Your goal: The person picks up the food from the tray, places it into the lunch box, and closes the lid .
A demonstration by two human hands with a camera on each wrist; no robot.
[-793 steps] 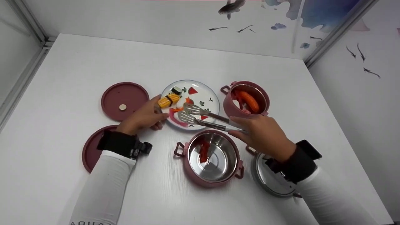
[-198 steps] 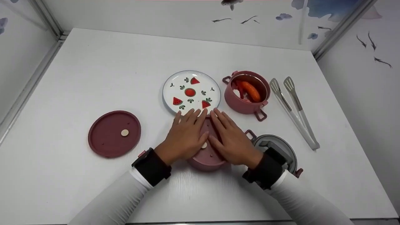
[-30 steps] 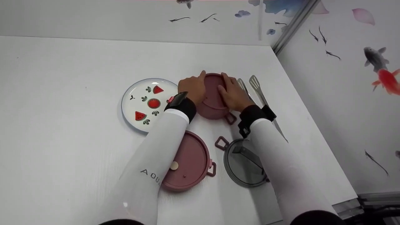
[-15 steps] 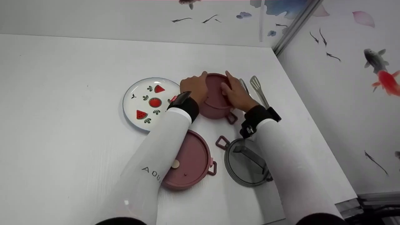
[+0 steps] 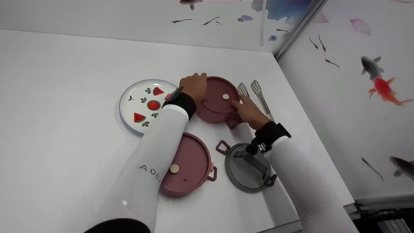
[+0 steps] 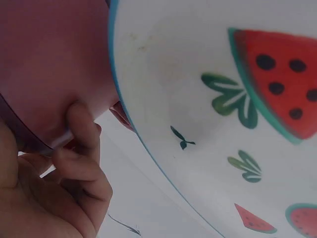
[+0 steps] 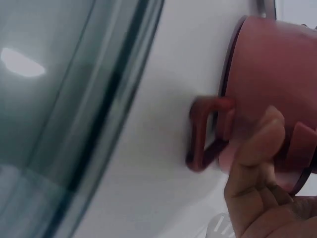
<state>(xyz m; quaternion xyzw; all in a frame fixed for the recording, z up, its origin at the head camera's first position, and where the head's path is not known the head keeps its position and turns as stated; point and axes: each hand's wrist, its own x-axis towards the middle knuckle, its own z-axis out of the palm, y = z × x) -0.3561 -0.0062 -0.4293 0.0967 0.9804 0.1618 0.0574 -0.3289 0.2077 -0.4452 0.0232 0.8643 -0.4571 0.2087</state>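
Note:
A dark red lid (image 5: 216, 94) with a pale round knob covers the far red pot (image 5: 210, 116). My left hand (image 5: 195, 87) grips that pot's left side, and its curled fingers (image 6: 84, 129) touch the wall in the left wrist view. At the front right edge, by the pot's side handle (image 5: 231, 120), my right hand (image 5: 249, 111) holds the pot with its thumb near the lid rim. The right wrist view has the right fingers (image 7: 260, 144) curled against the pot wall. What is in the pot is hidden.
A nearer lidded red pot (image 5: 190, 165) sits partly under my left sleeve. The watermelon-patterned plate (image 5: 129, 110) is left of the far pot. A glass lid (image 5: 247, 173) with handles lies at front right, and tongs (image 5: 261, 97) lie beyond my right hand.
The far pot, uncovered several seconds ago, now has the lid from the left of the table. In the last second my right hand slid from the lid top to the handle, uncovering the knob.

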